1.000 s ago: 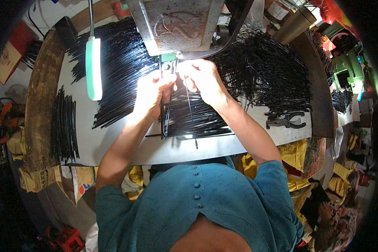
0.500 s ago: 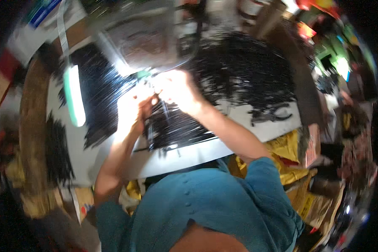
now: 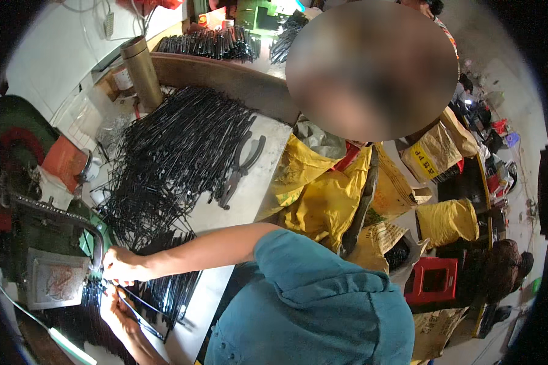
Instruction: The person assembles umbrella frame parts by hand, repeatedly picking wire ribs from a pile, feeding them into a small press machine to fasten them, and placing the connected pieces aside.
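At the lower left, my right hand [image 3: 123, 266] is closed at the front of a green machine [image 3: 99, 234], its fingertips pinched on something too small to make out. Just below it, my left hand [image 3: 115, 309] is closed around a few thin black rods [image 3: 146, 319], whose ends stick out toward the table's front edge. Both hands nearly touch. A clear, scuffed plastic guard [image 3: 58, 280] stands right beside them. More black rods [image 3: 176, 292] lie on the table next to my right forearm.
A big heap of black rods [image 3: 176, 158] covers the table, with black-handled pliers [image 3: 243, 164] beside it. Behind stand a metal flask [image 3: 141, 73] and a wooden ledge [image 3: 225, 79]. Yellow sacks [image 3: 323, 194] and a red stool [image 3: 432, 281] are at the right. A lamp [image 3: 70, 347] glows lower left.
The view has swung to the right, so the table, machine and both hands now sit farther left. Both hands stay close together at the machine; sacks and stool have come into view.
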Action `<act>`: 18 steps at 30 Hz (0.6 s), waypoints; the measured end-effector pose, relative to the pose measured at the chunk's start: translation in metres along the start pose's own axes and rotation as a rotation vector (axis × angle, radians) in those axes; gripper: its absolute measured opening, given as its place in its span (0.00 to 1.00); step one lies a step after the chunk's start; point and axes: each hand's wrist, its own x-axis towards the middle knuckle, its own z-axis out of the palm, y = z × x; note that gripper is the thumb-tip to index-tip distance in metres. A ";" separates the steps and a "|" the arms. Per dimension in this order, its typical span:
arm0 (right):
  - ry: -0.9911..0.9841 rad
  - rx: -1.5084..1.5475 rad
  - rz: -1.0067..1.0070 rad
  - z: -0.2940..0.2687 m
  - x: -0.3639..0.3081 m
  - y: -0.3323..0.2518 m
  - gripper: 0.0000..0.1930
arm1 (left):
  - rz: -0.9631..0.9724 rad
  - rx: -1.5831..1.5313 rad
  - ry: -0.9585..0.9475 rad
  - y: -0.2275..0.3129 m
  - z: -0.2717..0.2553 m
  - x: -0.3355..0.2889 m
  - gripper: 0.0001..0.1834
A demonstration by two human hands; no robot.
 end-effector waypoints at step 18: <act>-0.073 -1.080 -0.355 -0.102 -0.027 -0.061 0.06 | 0.322 0.340 -0.147 0.013 -0.010 -0.021 0.13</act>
